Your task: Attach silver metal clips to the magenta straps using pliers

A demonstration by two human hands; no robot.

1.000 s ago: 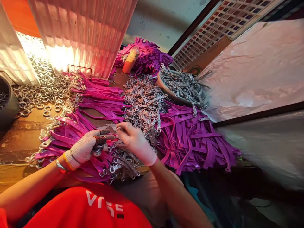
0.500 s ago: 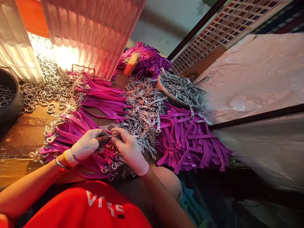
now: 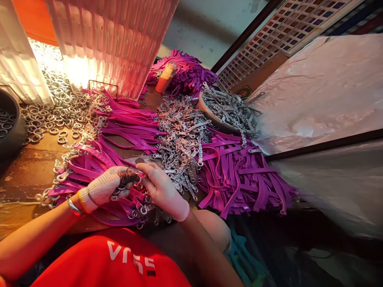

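Note:
My left hand point(image 3: 104, 187), in a white knit glove, pinches a metal ring point(image 3: 136, 178) on a purple strap over a pile of purple straps point(image 3: 98, 167) with rings on their ends. My right hand point(image 3: 163, 191), in a thin light glove, meets it fingertip to fingertip at the same ring. Both hands sit just above the near edge of the brown table point(image 3: 26, 171). What my right fingers grip is hidden by the left glove's tip.
A heap of short metal chains point(image 3: 179, 139) lies behind my hands, with a bowl of more chains point(image 3: 230, 109) at the back. Loose purple straps point(image 3: 248, 175) spread to the right. Loose rings point(image 3: 56, 111) and a dark bowl point(image 3: 12, 127) are left. An orange bottle point(image 3: 166, 77) stands far back.
My right hand came down from the chain heap and closed in on the left hand's fingertips. The left hand stayed over the strap pile.

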